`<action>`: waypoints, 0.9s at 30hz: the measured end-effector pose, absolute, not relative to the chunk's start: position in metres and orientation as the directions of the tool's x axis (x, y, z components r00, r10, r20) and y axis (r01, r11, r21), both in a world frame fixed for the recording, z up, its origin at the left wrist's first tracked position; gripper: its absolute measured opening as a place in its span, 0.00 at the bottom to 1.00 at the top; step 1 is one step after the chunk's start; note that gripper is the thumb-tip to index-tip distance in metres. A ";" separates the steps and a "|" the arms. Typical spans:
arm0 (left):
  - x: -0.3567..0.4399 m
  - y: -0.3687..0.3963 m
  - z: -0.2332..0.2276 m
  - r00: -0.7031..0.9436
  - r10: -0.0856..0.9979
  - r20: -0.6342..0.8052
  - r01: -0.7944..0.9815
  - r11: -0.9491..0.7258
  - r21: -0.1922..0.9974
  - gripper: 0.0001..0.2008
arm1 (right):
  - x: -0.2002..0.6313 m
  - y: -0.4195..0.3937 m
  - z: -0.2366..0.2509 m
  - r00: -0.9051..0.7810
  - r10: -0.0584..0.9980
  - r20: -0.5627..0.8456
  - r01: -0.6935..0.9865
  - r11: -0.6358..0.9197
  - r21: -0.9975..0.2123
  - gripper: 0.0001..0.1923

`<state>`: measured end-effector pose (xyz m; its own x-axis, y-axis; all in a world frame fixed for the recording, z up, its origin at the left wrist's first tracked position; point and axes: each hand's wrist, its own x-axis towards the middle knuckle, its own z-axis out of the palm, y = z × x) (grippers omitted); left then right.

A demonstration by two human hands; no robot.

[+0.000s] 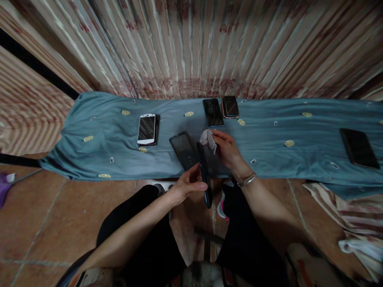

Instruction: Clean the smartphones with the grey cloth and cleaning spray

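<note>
Left hand [187, 184]: grips a dark phone [205, 175] by its edge, held on its side above the near edge of the cloth [101, 139].
Right hand [226, 149]: pinches a small pale rag [208, 139] against the top of the phone; a bangle [247, 180] sits on the wrist.
Cloth: blue, spread on the floor before a curtain [191, 44].
Just beside the hands: a black phone [184, 150] lying flat.
Left: a white phone [146, 128].
Far edge: two dark phones [213, 112].
Right: another phone [359, 148], well apart.

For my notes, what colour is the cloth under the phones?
Teal cloth with small yellow motifs, head view.
</note>
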<state>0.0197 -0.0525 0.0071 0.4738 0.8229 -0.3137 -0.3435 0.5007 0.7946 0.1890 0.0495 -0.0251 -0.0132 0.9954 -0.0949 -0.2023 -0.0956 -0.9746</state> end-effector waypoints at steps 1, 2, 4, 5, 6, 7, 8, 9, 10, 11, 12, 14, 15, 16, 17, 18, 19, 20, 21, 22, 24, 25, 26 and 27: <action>0.018 -0.051 0.007 0.462 0.830 -0.313 -0.356 0.496 0.792 0.34 | 0.191 0.050 -0.026 -0.015 0.995 -0.100 -0.197 -0.101 -0.975 0.17; 0.015 -0.050 0.007 0.445 0.837 -0.318 -0.366 0.494 0.789 0.34 | 0.193 0.051 -0.026 -0.016 0.995 -0.100 -0.182 -0.101 -0.978 0.17; 0.009 -0.047 0.007 0.399 0.852 -0.338 -0.380 0.489 0.785 0.35 | 0.196 0.052 -0.028 -0.026 0.996 -0.085 -0.143 -0.088 -0.986 0.16; 0.006 -0.045 0.006 0.376 0.858 -0.349 -0.386 0.488 0.783 0.35 | 0.197 0.052 -0.029 -0.032 0.997 -0.071 -0.118 -0.074 -0.990 0.15; 0.003 -0.044 0.006 0.355 0.864 -0.358 -0.391 0.485 0.782 0.36 | 0.198 0.051 -0.030 -0.036 0.998 -0.046 -0.083 -0.049 -0.995 0.15; 0.000 -0.043 0.005 0.336 0.868 -0.365 -0.397 0.482 0.781 0.37 | 0.199 0.051 -0.031 -0.038 0.999 -0.008 -0.031 -0.009 -0.999 0.14; -0.003 -0.041 0.005 0.322 0.871 -0.370 -0.402 0.480 0.780 0.38 | 0.199 0.051 -0.032 -0.037 0.998 0.044 0.043 0.045 -0.998 0.14; -0.005 -0.041 0.004 0.313 0.874 -0.373 -0.407 0.478 0.778 0.39 | 0.200 0.050 -0.033 -0.037 0.994 0.103 0.137 0.108 -0.985 0.14; -0.007 -0.040 0.004 0.309 0.875 -0.372 -0.413 0.476 0.777 0.39 | 0.200 0.049 -0.034 -0.042 0.986 0.162 0.240 0.168 -0.956 0.13; -0.009 -0.039 0.004 0.308 0.877 -0.369 -0.419 0.473 0.775 0.39 | 0.200 0.049 -0.035 -0.052 0.976 0.212 0.341 0.217 -0.915 0.13; -0.010 -0.039 0.003 0.308 0.879 -0.365 -0.426 0.470 0.773 0.39 | 0.199 0.048 -0.035 -0.069 0.967 0.247 0.428 0.252 -0.868 0.14; -0.011 -0.037 0.002 0.310 0.879 -0.362 -0.437 0.470 0.767 0.39 | 0.198 0.046 -0.036 -0.107 0.955 0.278 0.546 0.290 -0.786 0.14; -0.011 -0.037 0.002 0.305 0.880 -0.364 -0.442 0.470 0.764 0.39 | 0.197 0.046 -0.037 -0.125 0.950 0.285 0.582 0.303 -0.755 0.15; -0.011 -0.036 0.001 0.299 0.880 -0.370 -0.445 0.471 0.761 0.39 | 0.196 0.046 -0.038 -0.140 0.947 0.290 0.608 0.313 -0.730 0.15; -0.011 -0.035 0.000 0.290 0.879 -0.378 -0.449 0.474 0.758 0.39 | 0.196 0.046 -0.038 -0.152 0.944 0.295 0.627 0.322 -0.710 0.15; -0.011 -0.034 -0.001 0.280 0.879 -0.387 -0.452 0.476 0.755 0.39 | 0.195 0.046 -0.039 -0.163 0.940 0.300 0.640 0.331 -0.693 0.16; -0.011 -0.034 -0.001 0.270 0.879 -0.394 -0.455 0.477 0.752 0.40 | 0.195 0.047 -0.040 -0.174 0.936 0.306 0.651 0.342 -0.678 0.16; -0.011 -0.033 -0.001 0.262 0.879 -0.399 -0.457 0.477 0.751 0.40 | 0.195 0.048 -0.041 -0.187 0.931 0.313 0.660 0.355 -0.662 0.16; -0.011 -0.033 -0.002 0.256 0.880 -0.401 -0.458 0.476 0.751 0.40 | 0.196 0.048 -0.043 -0.202 0.925 0.321 0.669 0.370 -0.645 0.15; -0.010 -0.032 -0.002 0.252 0.881 -0.401 -0.460 0.474 0.751 0.40 | 0.196 0.048 -0.044 -0.217 0.919 0.328 0.678 0.384 -0.627 0.15; -0.009 -0.032 -0.002 0.248 0.883 -0.398 -0.459 0.469 0.755 0.39 | 0.196 0.048 -0.047 -0.247 0.908 0.339 0.697 0.410 -0.588 0.15; -0.009 -0.032 -0.001 0.244 0.885 -0.397 -0.458 0.466 0.757 0.39 | 0.196 0.048 -0.048 -0.259 0.902 0.344 0.706 0.420 -0.570 0.15; -0.008 -0.032 -0.001 0.240 0.886 -0.397 -0.455 0.464 0.760 0.39 | 0.196 0.048 -0.049 -0.268 0.898 0.349 0.714 0.428 -0.554 0.15; -0.008 -0.031 0.000 0.235 0.886 -0.399 -0.451 0.463 0.763 0.39 | 0.196 0.048 -0.050 -0.274 0.894 0.355 0.720 0.435 -0.540 0.16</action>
<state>-0.0080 -0.0315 -0.0004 0.2354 0.8864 -0.3986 -0.4515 0.4629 0.7628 0.1964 0.0478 -0.0503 -0.2739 0.8937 0.3553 0.7200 0.4355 -0.5403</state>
